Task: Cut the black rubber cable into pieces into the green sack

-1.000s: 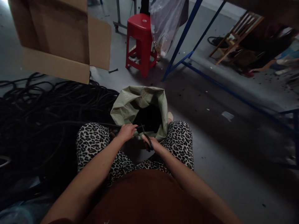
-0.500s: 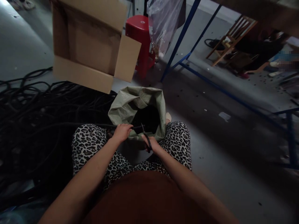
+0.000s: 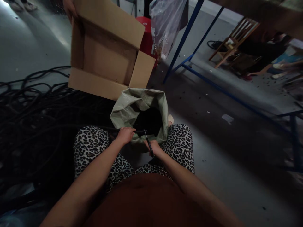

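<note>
Cable Cutting Over Open Sack

Left hand [image 3: 125, 135] is closed around a black cable [image 3: 99, 128], which runs in from the nine o'clock side across the left knee to the mouth of the sack. Right hand [image 3: 155, 147] is closed on the handles of a pair of scissors [image 3: 148, 143]; the blades point toward twelve o'clock and meet the cable's end just beyond the left hand. Whether the blades are parted or closed cannot be told in the dim light.

Green woven sack [image 3: 127, 110] stands on the floor between the person's knees, its mouth rolled open and its inside dark. Contents cannot be made out.

Cable pile [image 3: 35, 119], black and loosely tangled, covers the floor from eight to ten o'clock of the hands.

Cardboard box [image 3: 106, 53], flaps open and empty side facing the camera, hangs tilted at twelve o'clock just above the sack. Another person's hand [image 3: 69, 8] grips its upper left corner.

Red stool [image 3: 148, 34] shows partly behind the box. Clear plastic bag [image 3: 165, 22] hangs beside it. Blue metal frame [image 3: 213, 85] crosses the floor at two o'clock.
</note>
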Available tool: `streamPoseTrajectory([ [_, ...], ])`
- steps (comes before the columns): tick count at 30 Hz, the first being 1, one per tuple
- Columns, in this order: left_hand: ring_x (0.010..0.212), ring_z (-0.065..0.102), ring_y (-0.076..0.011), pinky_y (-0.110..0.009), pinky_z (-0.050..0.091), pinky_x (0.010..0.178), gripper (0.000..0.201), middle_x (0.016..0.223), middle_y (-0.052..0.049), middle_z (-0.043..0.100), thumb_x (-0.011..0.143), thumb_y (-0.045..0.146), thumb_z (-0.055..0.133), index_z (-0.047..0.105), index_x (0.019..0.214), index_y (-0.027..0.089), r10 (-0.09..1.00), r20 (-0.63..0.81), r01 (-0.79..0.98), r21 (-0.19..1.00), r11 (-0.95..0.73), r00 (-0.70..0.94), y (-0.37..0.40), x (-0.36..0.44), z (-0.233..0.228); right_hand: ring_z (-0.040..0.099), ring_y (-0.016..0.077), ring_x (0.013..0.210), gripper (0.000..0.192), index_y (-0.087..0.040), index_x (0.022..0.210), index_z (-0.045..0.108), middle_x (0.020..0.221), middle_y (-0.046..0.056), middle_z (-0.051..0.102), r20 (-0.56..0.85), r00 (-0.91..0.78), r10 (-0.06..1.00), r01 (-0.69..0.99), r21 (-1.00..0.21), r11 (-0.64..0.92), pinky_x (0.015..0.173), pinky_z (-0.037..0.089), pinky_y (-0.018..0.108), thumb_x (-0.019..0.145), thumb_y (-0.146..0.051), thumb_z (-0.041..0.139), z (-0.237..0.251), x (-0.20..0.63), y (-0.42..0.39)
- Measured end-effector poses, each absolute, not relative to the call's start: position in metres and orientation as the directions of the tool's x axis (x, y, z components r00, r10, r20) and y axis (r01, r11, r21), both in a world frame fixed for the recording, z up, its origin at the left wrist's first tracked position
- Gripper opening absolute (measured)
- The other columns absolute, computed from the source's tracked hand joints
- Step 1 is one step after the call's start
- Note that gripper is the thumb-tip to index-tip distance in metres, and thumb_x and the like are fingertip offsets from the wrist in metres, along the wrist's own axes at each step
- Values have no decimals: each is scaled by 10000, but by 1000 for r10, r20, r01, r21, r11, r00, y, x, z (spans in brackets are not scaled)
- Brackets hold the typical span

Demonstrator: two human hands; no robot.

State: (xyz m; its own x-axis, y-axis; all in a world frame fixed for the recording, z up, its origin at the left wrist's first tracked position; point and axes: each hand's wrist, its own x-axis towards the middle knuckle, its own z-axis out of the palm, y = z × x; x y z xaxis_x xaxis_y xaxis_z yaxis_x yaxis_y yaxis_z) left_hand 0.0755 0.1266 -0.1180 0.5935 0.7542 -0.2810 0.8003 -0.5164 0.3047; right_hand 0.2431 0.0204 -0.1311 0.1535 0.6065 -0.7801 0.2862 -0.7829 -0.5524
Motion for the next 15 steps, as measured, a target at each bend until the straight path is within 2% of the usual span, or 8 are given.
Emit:
streamPoseTrajectory([
  [8, 964, 608, -235, -359, 418, 834, 310, 1014, -70, 683, 866, 272, 455, 643, 1110, 240, 757, -303, 812, 296, -503, 580, 127, 76, -118, 442, 109, 282, 407, -134, 557, 485, 364, -9, 409, -782, 132, 609, 260, -566, -783, 288, 323, 180, 873, -390, 490, -130, 243, 15],
  [15, 975, 603, -230, -364, 410, 867, 320, 1064, -65, 674, 865, 266, 444, 637, 1119, 243, 795, -249, 816, 352, -459, 554, 128, 74, -119, 466, 114, 298, 414, -152, 607, 487, 399, -23, 434, -772, 142, 619, 163, -599, -784, 296, 334, 186, 855, -484, 500, -124, 246, 12],
])
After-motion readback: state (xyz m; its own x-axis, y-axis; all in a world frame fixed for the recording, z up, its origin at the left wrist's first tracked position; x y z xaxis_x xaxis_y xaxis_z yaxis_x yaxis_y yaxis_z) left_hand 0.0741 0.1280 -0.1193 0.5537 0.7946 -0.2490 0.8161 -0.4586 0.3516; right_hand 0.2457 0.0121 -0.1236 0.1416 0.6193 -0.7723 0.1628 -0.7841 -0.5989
